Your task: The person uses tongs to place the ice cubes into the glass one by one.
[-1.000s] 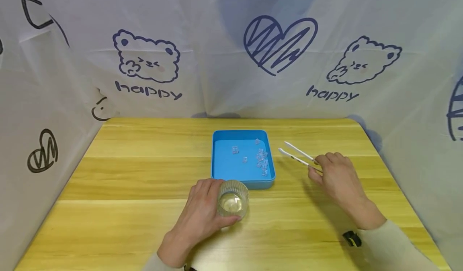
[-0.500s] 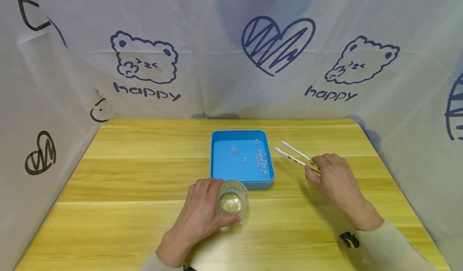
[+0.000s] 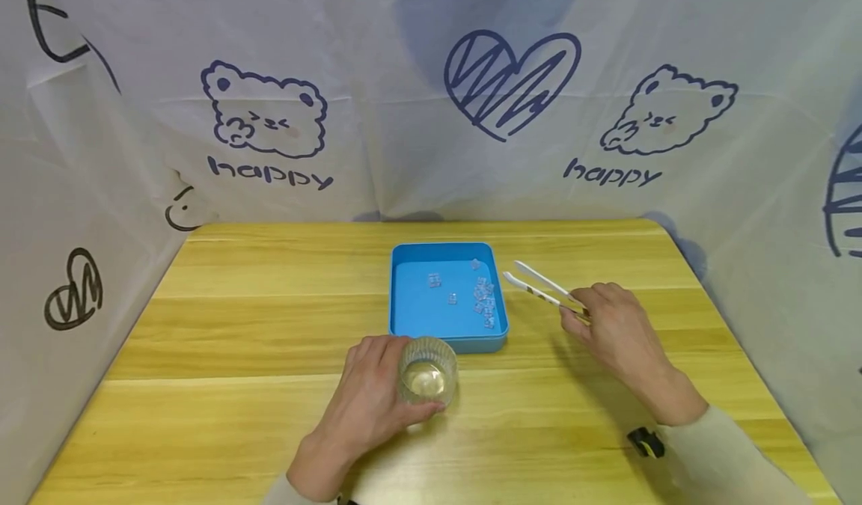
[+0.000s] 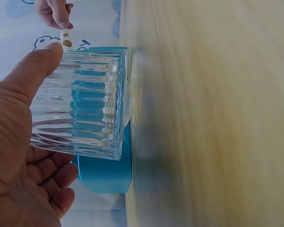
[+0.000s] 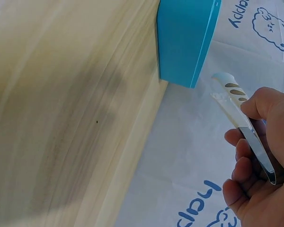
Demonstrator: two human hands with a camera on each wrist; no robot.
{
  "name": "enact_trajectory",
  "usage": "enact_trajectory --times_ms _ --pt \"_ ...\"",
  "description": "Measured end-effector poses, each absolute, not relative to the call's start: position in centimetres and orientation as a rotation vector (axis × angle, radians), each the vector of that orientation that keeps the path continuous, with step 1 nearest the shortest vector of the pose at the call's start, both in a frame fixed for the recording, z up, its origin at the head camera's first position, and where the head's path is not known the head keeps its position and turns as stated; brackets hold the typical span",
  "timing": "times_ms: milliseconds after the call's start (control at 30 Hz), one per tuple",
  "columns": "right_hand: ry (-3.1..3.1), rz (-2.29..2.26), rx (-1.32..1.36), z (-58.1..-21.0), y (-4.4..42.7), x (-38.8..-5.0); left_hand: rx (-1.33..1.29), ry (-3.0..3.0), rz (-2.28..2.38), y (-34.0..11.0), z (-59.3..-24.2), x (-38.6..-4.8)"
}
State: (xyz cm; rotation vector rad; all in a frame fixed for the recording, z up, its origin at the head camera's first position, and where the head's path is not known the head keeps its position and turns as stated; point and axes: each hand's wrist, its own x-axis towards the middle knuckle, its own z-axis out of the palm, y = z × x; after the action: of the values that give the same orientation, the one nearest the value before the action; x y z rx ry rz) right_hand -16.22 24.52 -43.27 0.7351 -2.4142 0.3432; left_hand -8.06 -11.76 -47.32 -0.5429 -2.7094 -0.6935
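My left hand point(image 3: 367, 389) grips a ribbed clear glass point(image 3: 427, 374), fingers on its far side and thumb on its near side. In the left wrist view the glass point(image 4: 85, 104) stands upright on the table, nothing visible inside it. My right hand point(image 3: 616, 333) holds a pair of tongs point(image 3: 548, 292) with white ends, thumb on one arm and fingers along the other. Their tips are spread apart, just right of a blue tray point(image 3: 417, 318), and hold nothing. Several small clear pieces point(image 3: 485, 292) like ice cubes cluster along the tray's right side; a few point(image 3: 434, 280) lie nearer its middle.
The wood-grain table point(image 3: 236, 325) carries the tray at its middle, directly behind the glass. White cloth point(image 3: 377, 116) with blue drawings encloses the table at the back and both sides.
My right hand has moved the spread tongs slightly left, closer to the tray. The whole head view has shifted a little. Left hand, glass and tray stay as they were.
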Motion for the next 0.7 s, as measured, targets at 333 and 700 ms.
enact_trajectory --times_ms 333,700 --pt "-2.432 0.345 0.744 -42.9 24.1 -16.4 -0.534 -2.713 -0.675 -11.8 -47.4 -8.1" --pt "-2.445 0.364 0.743 -42.9 23.3 -16.4 -0.514 -2.751 -0.681 -11.8 -47.3 -8.1"
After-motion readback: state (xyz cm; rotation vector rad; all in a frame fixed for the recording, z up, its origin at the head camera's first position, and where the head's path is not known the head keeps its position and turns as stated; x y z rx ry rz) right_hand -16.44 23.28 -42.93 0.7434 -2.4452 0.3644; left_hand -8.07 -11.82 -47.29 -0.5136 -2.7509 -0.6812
